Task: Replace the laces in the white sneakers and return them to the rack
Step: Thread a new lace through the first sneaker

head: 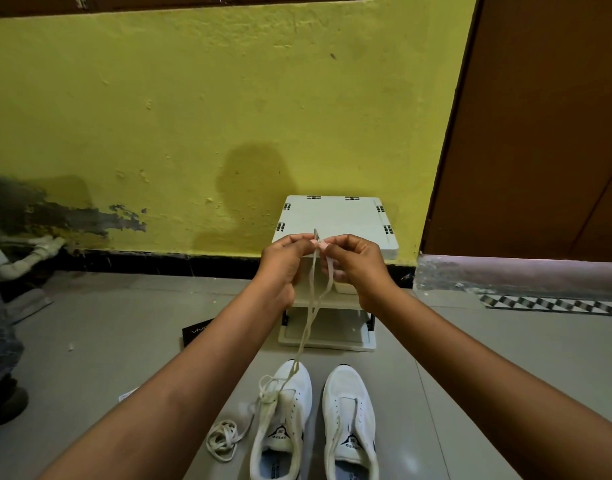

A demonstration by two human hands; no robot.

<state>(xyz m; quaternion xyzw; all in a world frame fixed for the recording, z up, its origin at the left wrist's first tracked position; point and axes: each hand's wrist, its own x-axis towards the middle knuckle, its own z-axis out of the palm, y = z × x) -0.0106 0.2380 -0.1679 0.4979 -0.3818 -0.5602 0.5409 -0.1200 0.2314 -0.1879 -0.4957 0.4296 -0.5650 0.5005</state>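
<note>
Two white sneakers stand side by side on the floor, toes pointing away from me: the left sneaker (283, 420) and the right sneaker (349, 420). A white lace (309, 317) rises from the left sneaker's toe end up to my hands. My left hand (282, 261) and my right hand (353, 261) are raised in front of the white shoe rack (335, 216), and both pinch the lace's ends together. A second loose lace (223, 441) lies coiled on the floor left of the sneakers. The right sneaker shows no lace.
The rack stands against a yellow wall, with a brown door (539, 133) to its right. A black card (193, 336) lies on the grey floor left of the rack. White pipes (20, 254) and a person's leg (0, 341) are at the far left.
</note>
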